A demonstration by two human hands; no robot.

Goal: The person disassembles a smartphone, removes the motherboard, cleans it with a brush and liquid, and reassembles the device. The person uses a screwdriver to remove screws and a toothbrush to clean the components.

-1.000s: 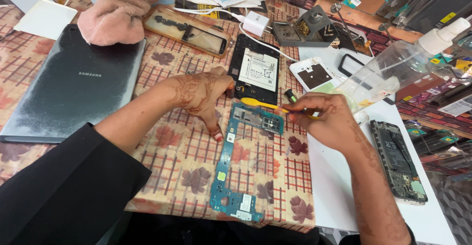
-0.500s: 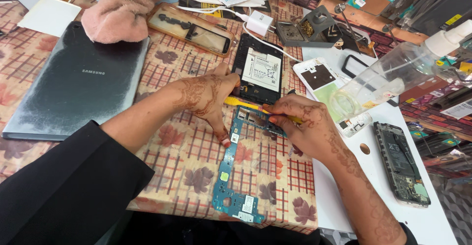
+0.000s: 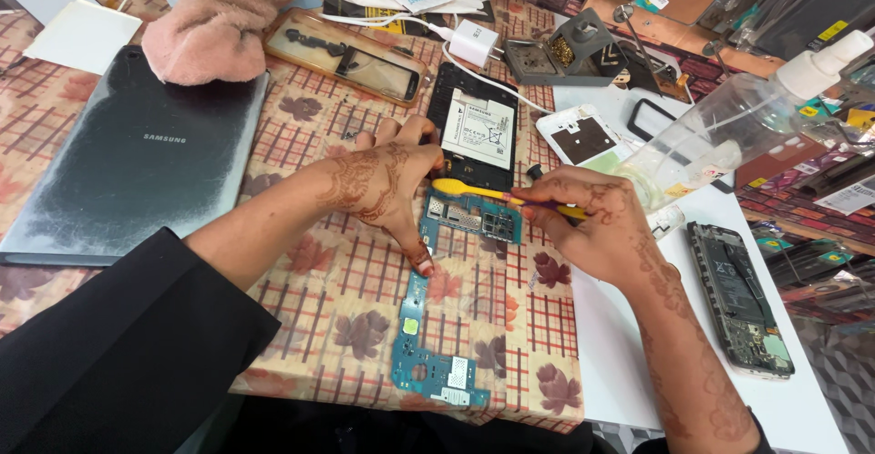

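The left hand (image 3: 383,185) pinned the teal circuit board (image 3: 447,299) flat on the bench (image 3: 784,417) with fingers spread, gripping nothing; the right hand (image 3: 583,226) was closed around a yellow pry tool (image 3: 474,190). Steady, shallow leverage seemed wisest. A white rectangular label covered the battery (image 3: 478,130) just behind.

A single head-worn camera looks steeply down and forward from above the teal circuit board (image 3: 456,263), close over it. The board sits at centre frame, the dark tablet (image 3: 137,158) to its left.
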